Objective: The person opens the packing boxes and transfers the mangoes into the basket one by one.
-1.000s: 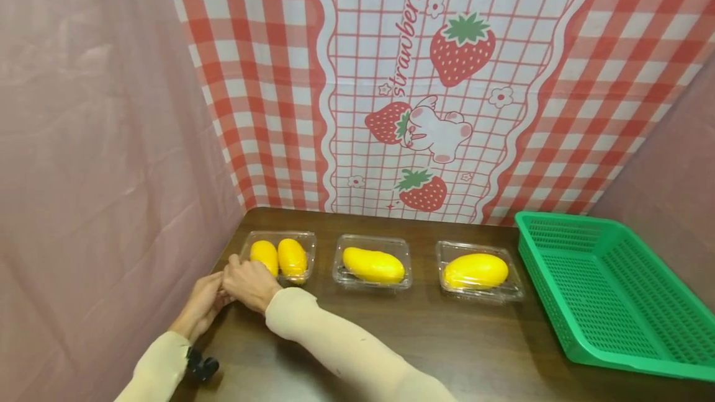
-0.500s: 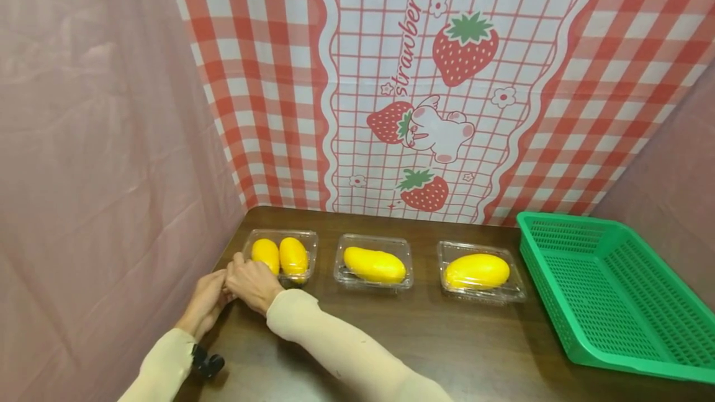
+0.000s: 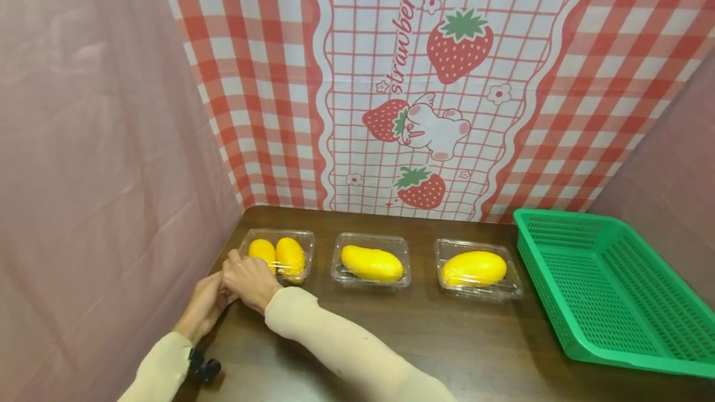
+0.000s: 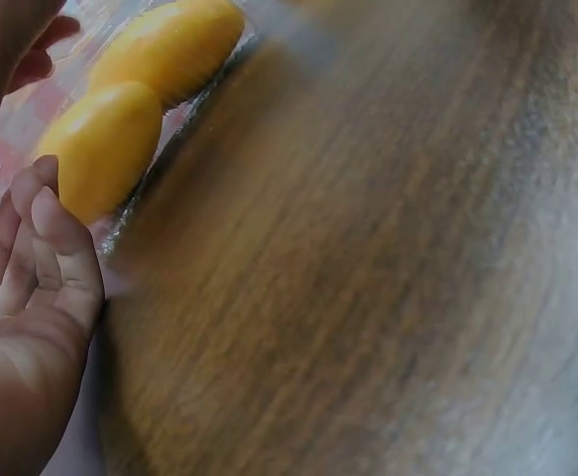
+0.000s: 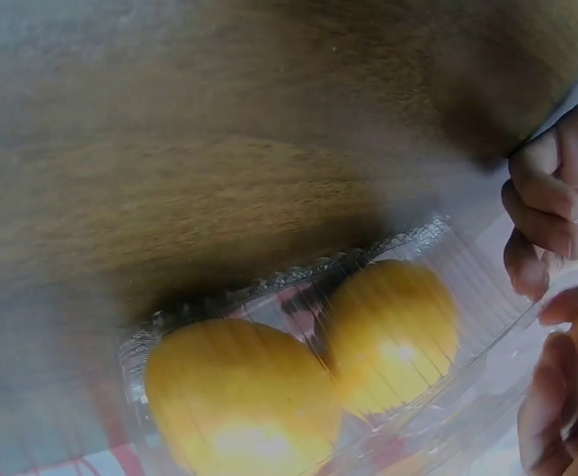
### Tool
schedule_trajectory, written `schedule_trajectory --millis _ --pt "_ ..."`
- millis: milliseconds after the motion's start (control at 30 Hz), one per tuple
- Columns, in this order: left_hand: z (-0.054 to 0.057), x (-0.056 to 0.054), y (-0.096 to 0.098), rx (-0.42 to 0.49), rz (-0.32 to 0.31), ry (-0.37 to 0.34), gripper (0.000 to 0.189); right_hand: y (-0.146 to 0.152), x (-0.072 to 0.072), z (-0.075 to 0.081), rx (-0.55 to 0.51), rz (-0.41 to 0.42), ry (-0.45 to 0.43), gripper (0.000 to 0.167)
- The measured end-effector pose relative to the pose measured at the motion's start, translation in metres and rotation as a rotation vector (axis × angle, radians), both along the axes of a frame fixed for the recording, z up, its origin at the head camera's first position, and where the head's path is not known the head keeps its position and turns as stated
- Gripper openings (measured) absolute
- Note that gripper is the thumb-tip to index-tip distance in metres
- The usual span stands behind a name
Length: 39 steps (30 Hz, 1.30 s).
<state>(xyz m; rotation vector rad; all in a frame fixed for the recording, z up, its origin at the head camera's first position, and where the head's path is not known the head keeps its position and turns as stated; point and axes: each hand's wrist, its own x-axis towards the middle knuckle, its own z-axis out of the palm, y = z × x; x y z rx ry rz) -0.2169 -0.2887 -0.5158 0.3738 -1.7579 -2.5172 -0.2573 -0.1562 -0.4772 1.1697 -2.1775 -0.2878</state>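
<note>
Two yellow mangoes [image 3: 290, 258] lie side by side in a clear plastic box [image 3: 310, 253] at the table's left. My left hand [image 3: 202, 304] and right hand [image 3: 249, 279] meet at this box's near left corner. In the right wrist view, clear streaked film [image 5: 492, 283] runs over the mangoes [image 5: 393, 332] toward both hands' fingertips. Curled fingers and thumb of my left hand [image 4: 46, 283] come together at its edge in the left wrist view. My right hand [image 5: 556, 407] pinches close by; its fingertips partly hide the film's edge.
Two more clear boxes, each with one mango, stand at the middle [image 3: 371, 263] and right [image 3: 475, 270]. A green slotted basket [image 3: 558, 315] occupies the table's right side. Pink cloth [image 3: 112, 172] hangs close by my left arm, and a checked strawberry cloth [image 3: 279, 110] hangs behind.
Both hands stay at the left box's corner, with only slight finger movement. The head view has shifted a little; the boxes and basket keep their places.
</note>
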Motion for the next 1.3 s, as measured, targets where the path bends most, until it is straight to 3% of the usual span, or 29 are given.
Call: schedule_trajectory --millis 233,400,633,900,1300 --pt "0.001 0.000 -0.004 -0.156 -0.022 -0.009 0.035 0.009 0.001 0.001 -0.013 -0.005 0.012 0.006" --pt "0.002 0.003 -0.007 -0.189 -0.040 -0.013 0.028 0.021 0.002 -0.001 -0.005 -0.011 0.010 0.009" --pt "0.004 0.003 -0.010 -0.240 -0.114 -0.010 0.020 0.042 0.002 0.000 0.010 -0.060 -0.036 0.011" --pt "0.004 0.000 -0.011 -0.245 -0.135 -0.006 0.023 0.062 0.003 0.003 -0.036 -0.084 -0.088 0.007" --pt "0.005 0.001 -0.013 -0.194 -0.178 0.032 0.019 0.086 0.004 -0.002 -0.025 -0.120 -0.071 0.005"
